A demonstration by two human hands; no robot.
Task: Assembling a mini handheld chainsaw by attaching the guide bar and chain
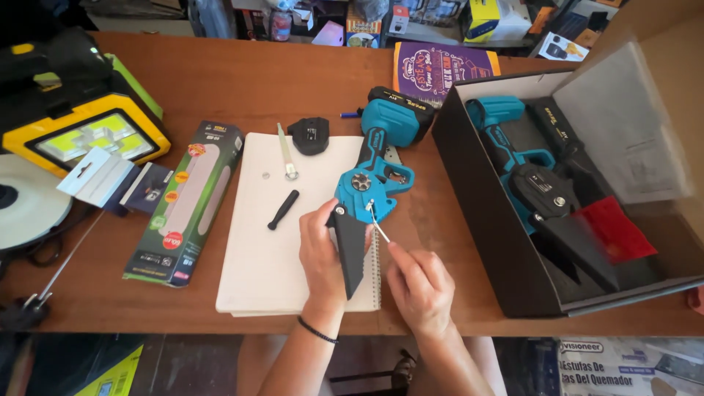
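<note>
A teal and black cordless mini chainsaw [381, 158] lies on a white spiral notebook [279, 242] in the middle of the wooden table. My left hand [323, 253] grips its black bar cover [350, 246]. My right hand [418, 282] pinches a thin silver hex key [378, 224] whose tip sits at a screw on the saw's teal side cover. A black-handled tool [283, 209], a small wrench [287, 154], a tiny washer [265, 175] and a black cap [309, 135] lie on or beside the notebook.
An open black box [506, 242] at right holds a second teal saw [513, 143] and a red cloth [612, 227]. A green and white carton [187, 202], a yellow work light [88, 136], a white disc [26, 202] and a purple booklet [440, 67] lie around.
</note>
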